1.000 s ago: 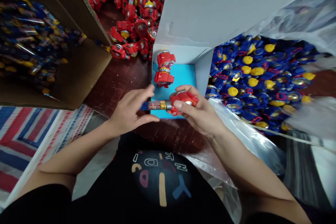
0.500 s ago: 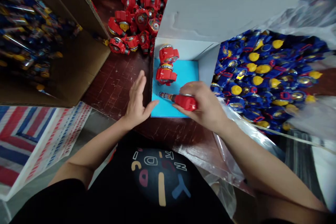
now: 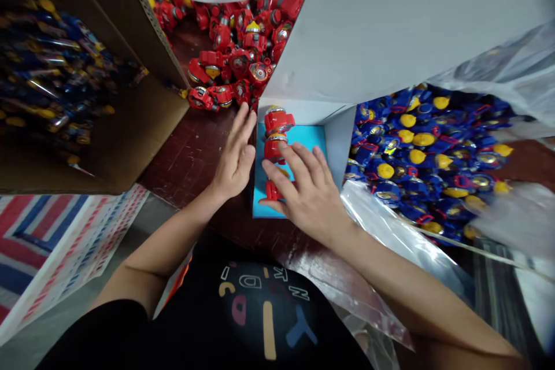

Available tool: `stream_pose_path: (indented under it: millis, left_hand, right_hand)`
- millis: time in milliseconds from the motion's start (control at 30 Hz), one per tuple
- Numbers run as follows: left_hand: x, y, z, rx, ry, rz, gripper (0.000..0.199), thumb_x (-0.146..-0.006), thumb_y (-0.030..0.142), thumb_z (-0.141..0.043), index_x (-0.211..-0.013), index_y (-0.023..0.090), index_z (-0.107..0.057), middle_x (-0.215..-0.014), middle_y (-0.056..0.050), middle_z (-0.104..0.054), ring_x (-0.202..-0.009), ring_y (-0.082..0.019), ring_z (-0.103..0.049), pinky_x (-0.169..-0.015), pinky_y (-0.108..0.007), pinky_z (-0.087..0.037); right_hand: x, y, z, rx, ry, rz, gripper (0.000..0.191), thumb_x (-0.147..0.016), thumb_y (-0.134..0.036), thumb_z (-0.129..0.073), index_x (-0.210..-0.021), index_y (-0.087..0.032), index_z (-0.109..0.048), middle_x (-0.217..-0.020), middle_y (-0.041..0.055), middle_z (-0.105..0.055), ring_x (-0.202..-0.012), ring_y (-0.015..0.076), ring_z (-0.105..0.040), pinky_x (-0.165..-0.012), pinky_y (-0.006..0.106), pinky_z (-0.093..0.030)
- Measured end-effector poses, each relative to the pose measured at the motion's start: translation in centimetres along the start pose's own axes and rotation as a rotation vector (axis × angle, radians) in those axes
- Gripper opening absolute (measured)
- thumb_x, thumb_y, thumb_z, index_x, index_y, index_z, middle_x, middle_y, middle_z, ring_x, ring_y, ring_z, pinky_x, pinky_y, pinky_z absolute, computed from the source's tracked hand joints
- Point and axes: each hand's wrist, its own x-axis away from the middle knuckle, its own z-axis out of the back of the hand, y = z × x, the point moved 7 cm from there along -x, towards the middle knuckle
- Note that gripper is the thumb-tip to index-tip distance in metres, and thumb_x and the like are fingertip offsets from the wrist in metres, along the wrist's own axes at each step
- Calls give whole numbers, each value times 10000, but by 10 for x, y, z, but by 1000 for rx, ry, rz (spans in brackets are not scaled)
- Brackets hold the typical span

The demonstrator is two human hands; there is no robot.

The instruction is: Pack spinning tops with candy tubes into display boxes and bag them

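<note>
The red plastic toy (image 3: 272, 189) the right hand (image 3: 310, 193) gripped a half-second ago now sits toward seven o'clock in the blue-floored box (image 3: 310, 136), third in line below two red toys (image 3: 278, 121) near eleven. That hand spreads loosely over it; the left hand (image 3: 234, 162) stands open beyond the nine-o'clock wall. I glimpse glossy red and some yellow, fingers hiding the rest.

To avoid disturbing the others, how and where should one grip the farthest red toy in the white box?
Probably by the red body of the farthest red toy, coming from its right and above: it sits close to the left side of the white box, the next red toy is close in front, and bare blue floor shows to its right.
</note>
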Motion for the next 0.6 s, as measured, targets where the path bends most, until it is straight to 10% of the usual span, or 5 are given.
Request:
stream_pose_path:
  millis: [167, 367, 467, 600]
  left_hand:
    - [-11, -33, -46, 203, -31, 103, 617, -1163, 534, -63, -1770, 429, -83, -1856, 56, -51, -1722, -233, -64, -1427, -470, -176]
    - [-15, -22, -65, 168, 107, 151, 616, -1164, 488, -52, -1770, 382, -94, -1852, 12, -99, -1721, -197, -105, -1422, -476, -225]
    - [-14, -31, -30, 38, 127, 142, 601, -1174, 465, -99, -1747, 304, -176, -1829, -59, -201, -1710, -186, -177, -1407, -455, -270]
    - [-20, -102, 78, -428, 389, 353, 472, -1122, 334, -393, -1532, 134, -515, -1647, -217, -451, -1590, -294, -390, -1360, -521, -286]
  right_hand:
    - [-9, 23, -11, -255, -37, -33, 965, -1057, -688, -479, -1784, -218, -53, -1847, 195, 50, -1719, 427, 38, -1336, 751, -220]
    - [-24, 71, -28, -588, -57, -299, 823, -1122, -617, -319, -1783, -279, 35, -1858, 147, -34, -1728, 361, -43, -1339, 716, -278]
    - [-44, 61, 4, -435, 80, -253, 912, -1071, -630, -499, -1786, -231, -96, -1844, 195, -109, -1717, 433, -97, -1326, 770, -245]
    - [-127, 13, 16, -294, 5, -37, 690, -996, -489, -700, -1555, -108, -560, -1581, 286, -554, -1519, 500, -485, -1238, 753, -404]
